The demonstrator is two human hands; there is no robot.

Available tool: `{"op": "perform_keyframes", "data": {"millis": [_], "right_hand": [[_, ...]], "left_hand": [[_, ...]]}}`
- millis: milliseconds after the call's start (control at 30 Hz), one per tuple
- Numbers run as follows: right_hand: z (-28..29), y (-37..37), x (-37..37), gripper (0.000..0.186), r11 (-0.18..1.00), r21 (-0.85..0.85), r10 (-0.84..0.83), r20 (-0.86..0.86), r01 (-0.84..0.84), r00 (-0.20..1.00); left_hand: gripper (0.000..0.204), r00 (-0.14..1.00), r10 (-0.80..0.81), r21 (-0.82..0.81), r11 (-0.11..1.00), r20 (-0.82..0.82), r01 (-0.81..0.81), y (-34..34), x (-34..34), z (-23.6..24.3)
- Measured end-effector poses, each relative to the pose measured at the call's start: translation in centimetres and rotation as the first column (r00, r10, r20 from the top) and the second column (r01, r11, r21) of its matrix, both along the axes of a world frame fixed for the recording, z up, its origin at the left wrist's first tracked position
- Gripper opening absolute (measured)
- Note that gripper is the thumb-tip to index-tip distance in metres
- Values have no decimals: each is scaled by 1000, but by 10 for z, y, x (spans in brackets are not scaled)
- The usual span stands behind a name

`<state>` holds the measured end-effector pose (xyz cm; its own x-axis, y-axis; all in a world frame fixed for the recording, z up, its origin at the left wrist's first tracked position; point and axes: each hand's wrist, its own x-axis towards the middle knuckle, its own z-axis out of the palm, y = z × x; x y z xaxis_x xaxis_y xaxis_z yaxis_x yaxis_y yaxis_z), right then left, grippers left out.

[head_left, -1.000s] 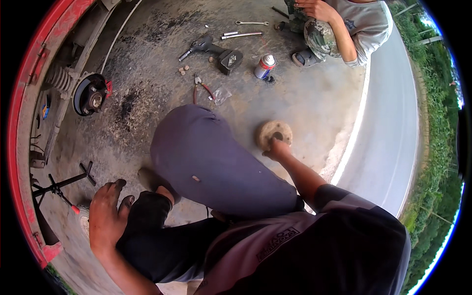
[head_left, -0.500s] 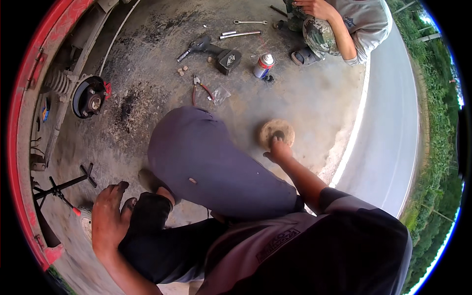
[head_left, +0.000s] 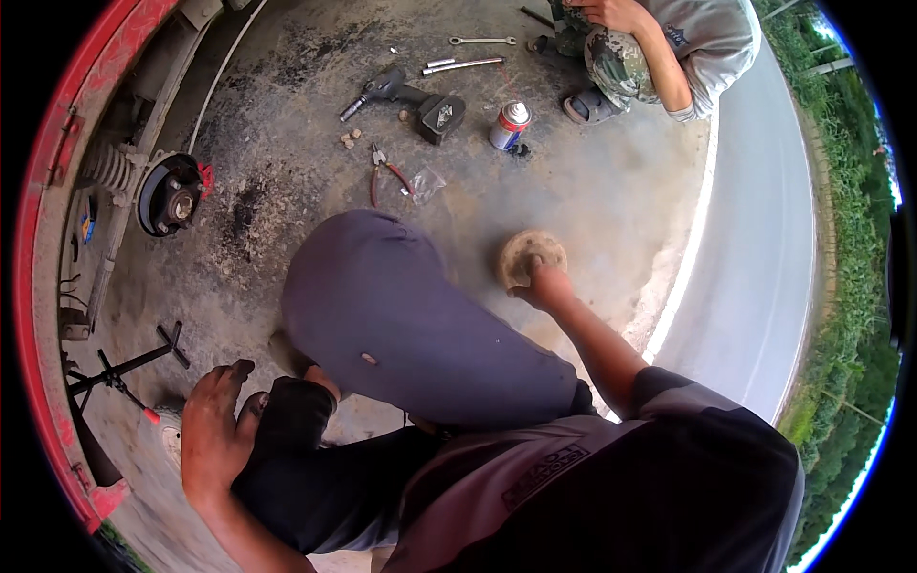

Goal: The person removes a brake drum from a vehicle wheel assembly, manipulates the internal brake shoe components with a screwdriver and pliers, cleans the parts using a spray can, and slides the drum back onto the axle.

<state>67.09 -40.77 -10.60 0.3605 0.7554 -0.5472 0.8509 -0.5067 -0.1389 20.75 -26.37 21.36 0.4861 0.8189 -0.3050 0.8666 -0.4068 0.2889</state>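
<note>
Now my right hand [head_left: 542,284] presses its fingers down on a round tan disc [head_left: 528,258] lying on the concrete at about one o'clock from my knee [head_left: 382,286]. My grimy left hand [head_left: 212,430] hangs open, holding nothing, at eight o'clock.

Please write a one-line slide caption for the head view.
Right hand on a round dusty disc, concrete ground.

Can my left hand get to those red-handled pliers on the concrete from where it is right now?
Probably not without shifting. The left hand hangs low by the ankle, while the pliers lie well ahead on the ground, beyond the raised knee. That knee sits between them, so a straight reach looks blocked.
</note>
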Motion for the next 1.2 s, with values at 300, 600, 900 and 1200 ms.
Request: {"op": "perform_keyframes", "data": {"millis": [300,600,900,1200], "right_hand": [[-37,-2,16,74,966,-159,201,-25,-203,979],[-4,3,-6,94,995,-95,-19,-22,17,1000],[-49,-13,6,73,997,-82,1,71,5,997],[31,6,45,89,773,-144,-485,-763,617,429]], "left_hand": [[36,1000,31,-1,1000,-1,-31,6,-2,-1],[35,1000,9,-22,1000,-8,-10,8,2,-3],[36,999,17,-22,1000,-39,-18,4,7,3],[37,998,69,33,997,2,-69,-5,-1,3]]}}
